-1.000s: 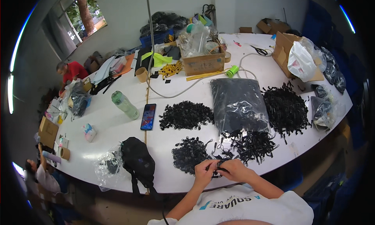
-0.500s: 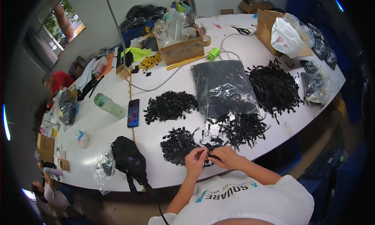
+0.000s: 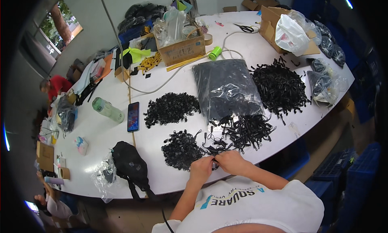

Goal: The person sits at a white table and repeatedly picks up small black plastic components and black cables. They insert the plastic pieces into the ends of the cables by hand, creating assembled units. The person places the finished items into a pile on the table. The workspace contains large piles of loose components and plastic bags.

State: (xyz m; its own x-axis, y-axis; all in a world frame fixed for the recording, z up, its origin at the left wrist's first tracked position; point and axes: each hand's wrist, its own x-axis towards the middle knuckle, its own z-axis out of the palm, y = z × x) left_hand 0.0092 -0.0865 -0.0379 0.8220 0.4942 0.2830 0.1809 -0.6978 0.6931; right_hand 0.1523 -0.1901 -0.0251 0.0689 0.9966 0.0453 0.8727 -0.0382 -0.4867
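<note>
My left hand (image 3: 201, 168) and my right hand (image 3: 231, 162) meet at the table's near edge, fingertips pinched together. Between them is a small black piece, mostly covered by the fingers; it looks like one of the looped cord pulls. A loose pile of black cord pulls (image 3: 249, 132) spreads just beyond my right hand, some strays reaching toward my fingers. Left of that, close to my left hand, lies a pile of small black plastic pieces (image 3: 181, 150). Another such pile (image 3: 171, 108) sits farther back.
A clear plastic bag of dark material (image 3: 227, 89) lies mid-table, beside a large heap of black pulls (image 3: 279, 87). To the left are a phone (image 3: 133, 117), a green bottle (image 3: 108, 110) and a black pouch (image 3: 130, 163). Cardboard boxes (image 3: 182, 53) and scissors (image 3: 245, 28) stand farther back.
My hands have drawn closer together, and the fingers now cover most of the black piece. The whole view has shifted slightly; the piles look much the same.
</note>
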